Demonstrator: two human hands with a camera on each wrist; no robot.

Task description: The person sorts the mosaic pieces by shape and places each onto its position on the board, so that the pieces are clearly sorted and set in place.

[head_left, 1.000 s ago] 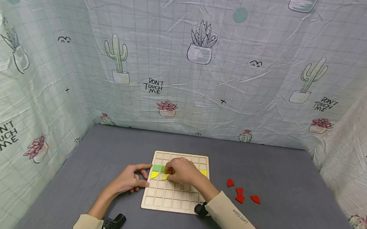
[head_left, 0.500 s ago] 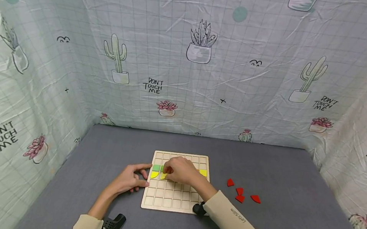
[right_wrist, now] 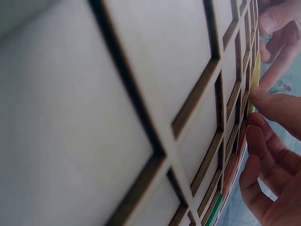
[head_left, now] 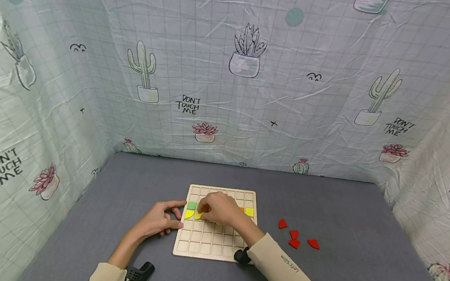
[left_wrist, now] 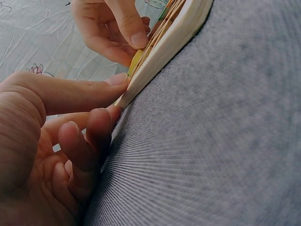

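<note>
A light wooden grid board [head_left: 210,240] lies on the grey table. My left hand [head_left: 156,219] touches its left edge with thumb and index finger spread apart; the other fingers fold in below, as the left wrist view shows. My right hand [head_left: 219,208] reaches over the board and pinches a yellow piece with a curved edge [head_left: 198,216], partly hidden by the fingers. In the right wrist view the thumb [right_wrist: 268,101] lies against that yellow piece. Left of it sits a similar yellow piece [head_left: 189,214], below a green square [head_left: 191,206].
Several red pieces [head_left: 294,243] with curved edges lie on the table [head_left: 340,269] right of the board. A yellow square [head_left: 249,212] sits near the board's right edge, with a bit of orange beside it. A patterned cloth [head_left: 184,59] hangs behind and at the sides.
My right hand has slid slightly left along the board with the yellow piece, which is now closer to the other yellow one. My left hand has stayed at the board's edge.
</note>
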